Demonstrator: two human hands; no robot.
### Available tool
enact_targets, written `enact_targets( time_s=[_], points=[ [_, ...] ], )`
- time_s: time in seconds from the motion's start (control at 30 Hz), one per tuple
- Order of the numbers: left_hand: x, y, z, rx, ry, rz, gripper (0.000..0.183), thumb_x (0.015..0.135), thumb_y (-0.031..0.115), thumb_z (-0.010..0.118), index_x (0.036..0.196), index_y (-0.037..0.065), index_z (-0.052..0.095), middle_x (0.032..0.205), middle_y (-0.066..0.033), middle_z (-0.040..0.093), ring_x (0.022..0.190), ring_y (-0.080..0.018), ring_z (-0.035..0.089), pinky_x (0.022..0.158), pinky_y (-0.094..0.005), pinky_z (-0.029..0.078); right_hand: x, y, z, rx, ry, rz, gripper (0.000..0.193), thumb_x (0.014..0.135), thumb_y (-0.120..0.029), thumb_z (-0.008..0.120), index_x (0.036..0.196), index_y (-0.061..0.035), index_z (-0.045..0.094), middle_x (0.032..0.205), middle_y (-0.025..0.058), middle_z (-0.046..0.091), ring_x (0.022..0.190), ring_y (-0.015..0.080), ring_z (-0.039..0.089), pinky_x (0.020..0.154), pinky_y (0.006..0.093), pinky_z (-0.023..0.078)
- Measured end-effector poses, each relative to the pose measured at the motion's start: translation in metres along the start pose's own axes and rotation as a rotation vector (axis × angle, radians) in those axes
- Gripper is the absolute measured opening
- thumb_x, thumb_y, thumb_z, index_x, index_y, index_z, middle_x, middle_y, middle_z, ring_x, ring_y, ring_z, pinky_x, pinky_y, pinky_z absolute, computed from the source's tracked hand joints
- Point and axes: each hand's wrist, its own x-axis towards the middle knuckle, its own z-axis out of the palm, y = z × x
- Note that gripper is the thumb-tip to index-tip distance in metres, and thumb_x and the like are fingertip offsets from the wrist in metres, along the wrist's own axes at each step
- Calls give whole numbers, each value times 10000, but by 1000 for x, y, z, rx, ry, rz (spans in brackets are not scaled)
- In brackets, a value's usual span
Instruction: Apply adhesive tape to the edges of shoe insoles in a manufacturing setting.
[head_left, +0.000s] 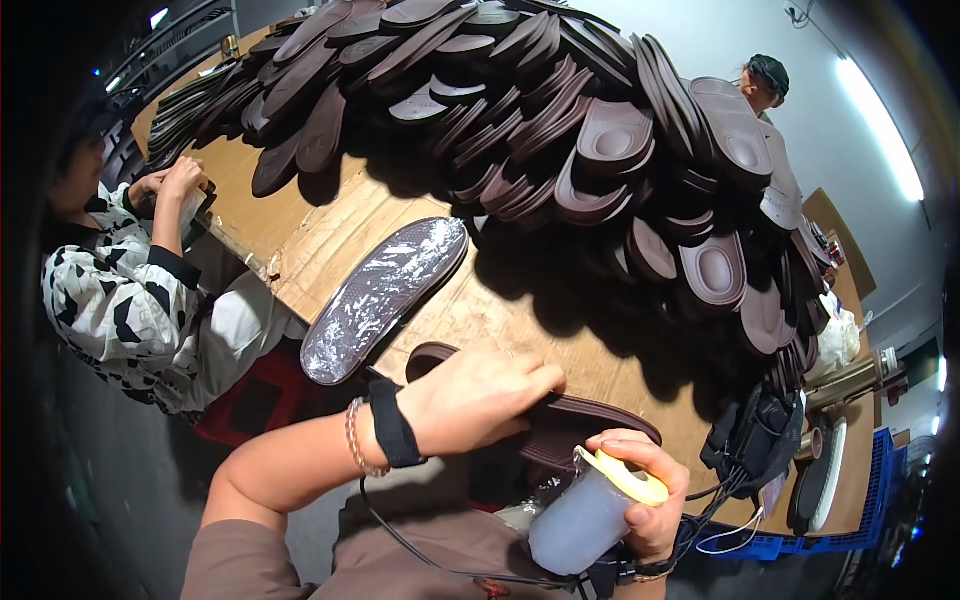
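In my right hand (645, 490) is a translucent plastic cup (580, 525) with a yellow ring-shaped top, tilted, my fingers wrapped round its upper end. My left hand (480, 395) is closed over a dark brown shoe sole (600, 415) at the table's near edge. What its fingers hold is hidden beneath them. The sole's other end shows to the left of my knuckles. Just beyond lies another long sole (385, 295), its upper face shiny and streaked with white. A bit of clear shiny film (545, 490) shows beside the cup.
A big heap of brown soles (520, 120) covers the far side of the wooden table (300, 220). To the left sits a co-worker (140, 300) in a patterned top; another person (768, 85) is behind the heap. A black bag with cables (750, 440) and a blue crate (865, 500) stand at right.
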Motion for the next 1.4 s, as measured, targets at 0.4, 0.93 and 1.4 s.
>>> enact_targets(
  time_s=[0.4,0.93,1.4],
  points=[
    [-26,21,2,-397,120,-1,441,806,206,649,1242,169,706,1470,-147,584,1124,-332,645,978,-452,469,0,0,9,-89,-69,-2,721,785,-489,880,1205,75,721,1233,233,687,1201,331,648,1046,427,491],
    [-28,15,-6,-544,83,19,98,883,194,661,962,137,662,1450,-170,580,1129,-353,638,1008,-451,448,-2,-6,13,-158,-71,16,738,771,-526,879,1184,68,733,1221,241,697,1177,332,661,1027,420,501],
    [-23,11,-12,-575,-69,-3,132,943,216,718,937,88,686,1369,-157,642,1186,-339,640,1042,-450,439,-6,-22,1,-357,-125,18,675,725,-350,924,1239,41,729,1178,199,714,1113,291,683,965,352,523]
  ],
)
